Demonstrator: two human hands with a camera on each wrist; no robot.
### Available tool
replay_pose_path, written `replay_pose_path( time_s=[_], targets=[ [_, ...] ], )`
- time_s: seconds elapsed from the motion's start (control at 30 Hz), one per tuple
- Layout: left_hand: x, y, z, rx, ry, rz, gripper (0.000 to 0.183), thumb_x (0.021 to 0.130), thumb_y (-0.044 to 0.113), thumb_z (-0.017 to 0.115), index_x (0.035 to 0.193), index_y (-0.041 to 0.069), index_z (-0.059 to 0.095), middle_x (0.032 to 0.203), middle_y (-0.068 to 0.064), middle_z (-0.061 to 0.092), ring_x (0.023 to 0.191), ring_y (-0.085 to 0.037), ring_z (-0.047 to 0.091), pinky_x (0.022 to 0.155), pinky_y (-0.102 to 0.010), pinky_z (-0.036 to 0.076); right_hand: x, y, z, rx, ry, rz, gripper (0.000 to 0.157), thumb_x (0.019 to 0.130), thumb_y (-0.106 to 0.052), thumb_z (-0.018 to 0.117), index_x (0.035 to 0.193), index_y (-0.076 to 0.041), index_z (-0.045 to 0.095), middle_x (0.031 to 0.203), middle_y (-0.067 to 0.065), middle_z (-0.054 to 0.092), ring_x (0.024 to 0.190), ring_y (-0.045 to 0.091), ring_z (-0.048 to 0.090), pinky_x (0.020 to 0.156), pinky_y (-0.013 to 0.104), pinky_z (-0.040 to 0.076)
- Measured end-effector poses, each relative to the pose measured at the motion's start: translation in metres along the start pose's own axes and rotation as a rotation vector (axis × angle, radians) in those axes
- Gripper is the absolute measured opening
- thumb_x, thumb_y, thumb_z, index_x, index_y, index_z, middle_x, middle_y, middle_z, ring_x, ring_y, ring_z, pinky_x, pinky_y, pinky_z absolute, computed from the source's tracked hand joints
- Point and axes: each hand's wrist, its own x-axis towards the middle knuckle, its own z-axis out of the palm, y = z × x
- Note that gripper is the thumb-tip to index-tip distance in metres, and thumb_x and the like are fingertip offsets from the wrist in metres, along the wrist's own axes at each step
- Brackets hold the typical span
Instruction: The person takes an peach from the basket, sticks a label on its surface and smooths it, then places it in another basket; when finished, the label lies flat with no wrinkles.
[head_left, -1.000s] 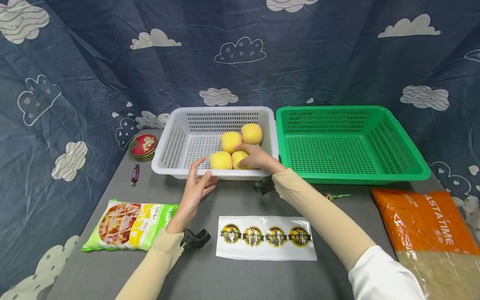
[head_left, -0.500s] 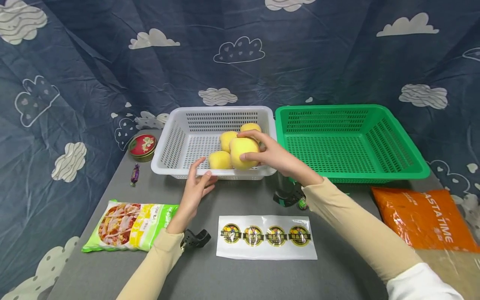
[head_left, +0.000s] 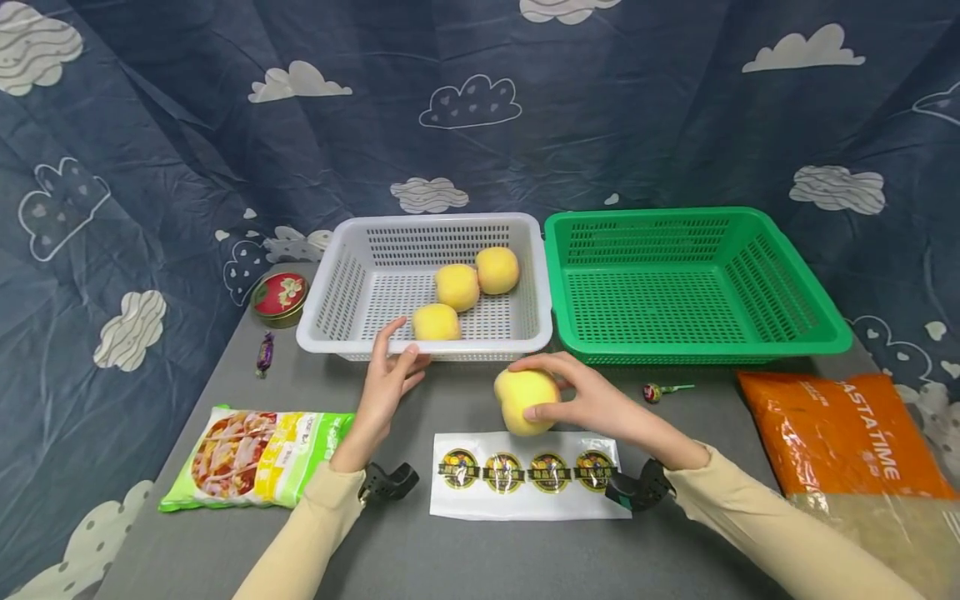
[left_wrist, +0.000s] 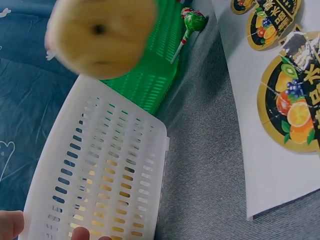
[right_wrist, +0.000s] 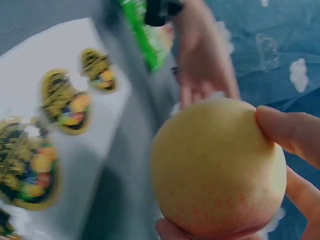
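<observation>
My right hand (head_left: 581, 396) grips a yellow apple (head_left: 527, 402) between thumb and fingers, above the table just in front of the white basket. In the right wrist view the apple (right_wrist: 220, 167) shows a red blush low on its skin. With my left hand (head_left: 386, 387) I hold the near rim of the white basket (head_left: 352, 343), one digit over the rim and others outside it. Inside that basket lie three more yellow apples (head_left: 457, 287). Below the held apple, a white sheet of round fruit stickers (head_left: 531, 504) lies flat on the table.
A green basket (head_left: 828, 337) stands right of the white one. A lollipop (head_left: 652, 392) lies before it, and an orange pasta bag (head_left: 843, 433) at the right. On the left are a green food bag (head_left: 247, 457), a purple wrapped candy (head_left: 265, 354) and a red round tin (head_left: 280, 298).
The right hand has taken one apple out of the white basket and brought it toward me, over the table near the sticker sheet. My left hand has stayed at the basket's rim.
</observation>
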Motion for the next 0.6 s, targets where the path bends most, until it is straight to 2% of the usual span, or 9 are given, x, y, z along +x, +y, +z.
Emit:
replay_pose_path(
  time_s=[0.13, 0.33, 0.6],
  targets=[
    [0.0, 0.0, 0.001, 0.003, 0.006, -0.002, 0.049, 0.095, 0.014, 0.045, 0.14, 0.015, 0.025, 0.107, -0.038, 0.049, 0.107, -0.046, 0.047, 0.091, -0.047, 0.039, -0.002, 0.017, 0.01, -0.039, 0.048, -0.002, 0.052, 0.075, -0.024, 0.073, 0.123, -0.016, 0.054, 0.116, 0.007, 0.049, 0.103, 0.024, 0.042, 0.083, 0.043, 0.041],
    [0.001, -0.001, 0.003, 0.009, 0.014, -0.004, 0.049, 0.095, 0.014, 0.045, 0.14, 0.015, 0.025, 0.107, -0.037, 0.048, 0.107, -0.047, 0.047, 0.09, -0.048, 0.039, -0.001, 0.038, 0.017, -0.103, 0.149, 0.061, 0.052, 0.076, -0.025, 0.072, 0.124, -0.017, 0.053, 0.123, 0.012, 0.045, 0.108, 0.029, 0.04, 0.08, 0.046, 0.042],
    [0.006, -0.012, -0.003, 0.025, 0.021, 0.002, 0.05, 0.095, 0.02, 0.047, 0.139, 0.021, 0.026, 0.107, -0.033, 0.05, 0.106, -0.043, 0.049, 0.09, -0.045, 0.041, -0.003, 0.05, 0.012, -0.111, 0.079, -0.021, 0.059, 0.079, -0.022, 0.07, 0.131, -0.012, 0.044, 0.128, 0.015, 0.042, 0.11, 0.032, 0.038, 0.08, 0.049, 0.041]
  ],
)
